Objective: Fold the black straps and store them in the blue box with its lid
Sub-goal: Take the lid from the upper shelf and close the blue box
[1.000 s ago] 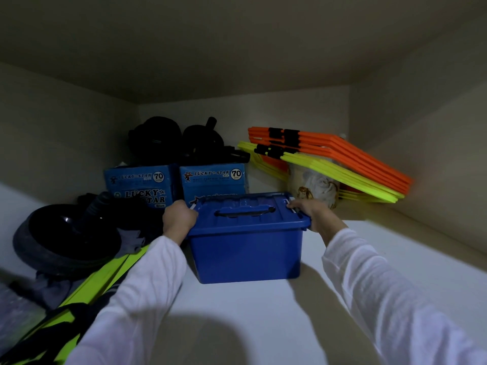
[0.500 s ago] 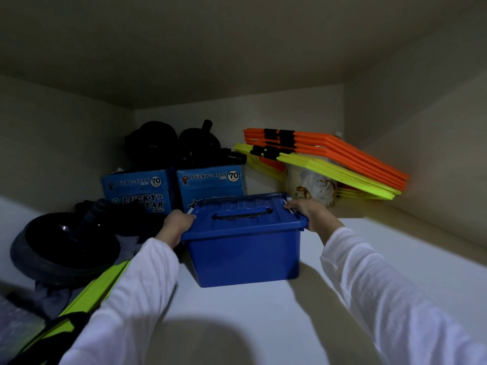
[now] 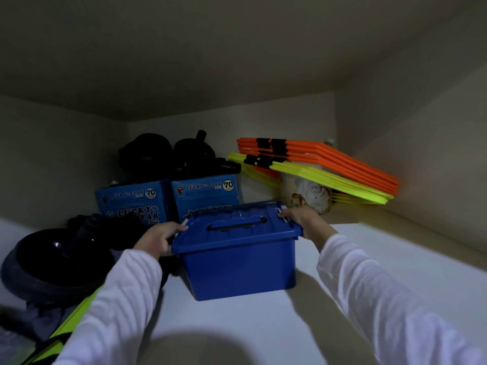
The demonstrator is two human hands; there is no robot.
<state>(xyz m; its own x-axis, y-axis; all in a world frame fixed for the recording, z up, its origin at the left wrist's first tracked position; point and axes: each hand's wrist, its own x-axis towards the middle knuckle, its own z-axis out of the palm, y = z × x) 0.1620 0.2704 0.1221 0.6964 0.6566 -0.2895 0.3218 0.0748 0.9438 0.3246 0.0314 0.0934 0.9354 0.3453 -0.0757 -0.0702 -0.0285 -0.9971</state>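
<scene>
Left hand (image 3: 158, 239) grip: fingers curled around the left end of the blue box (image 3: 238, 262), thumb lying on the lid (image 3: 234, 226) edge, grasping. Right hand (image 3: 303, 218) grip: fingers wrapped over the right end of the box at the lid rim, next to a white latch (image 3: 284, 218), grasping too. Both arms in white sleeves (image 3: 382, 299), reaching in from below.

Box sits on a white shelf (image 3: 263, 325), centre, lid on, moulded carry handle (image 3: 237, 223) lying flat in the lid top. Black straps not visible; box opaque, contents cannot tell.

Just behind the box: two blue cartons (image 3: 205, 192) printed "LUCKY STAR 70", side by side, the right one partly hidden by the lid. Dark round items (image 3: 168, 156) stacked on top of the cartons, too dim to identify.

Left of the box: black bowl-shaped object (image 3: 47, 259) on dark cloth, near the left hand. Neon yellow-green strip (image 3: 76, 320) runs under the left sleeve toward the lower left corner.

Back right corner: stack of orange flat bars (image 3: 342, 160) over yellow flat bars (image 3: 329, 177), black clips at their left ends, tilted, propped on a pale bag (image 3: 308, 192) with a gold print. Bag sits just behind the right hand.

Beige walls and ceiling close in around the shelf, lighting low.
</scene>
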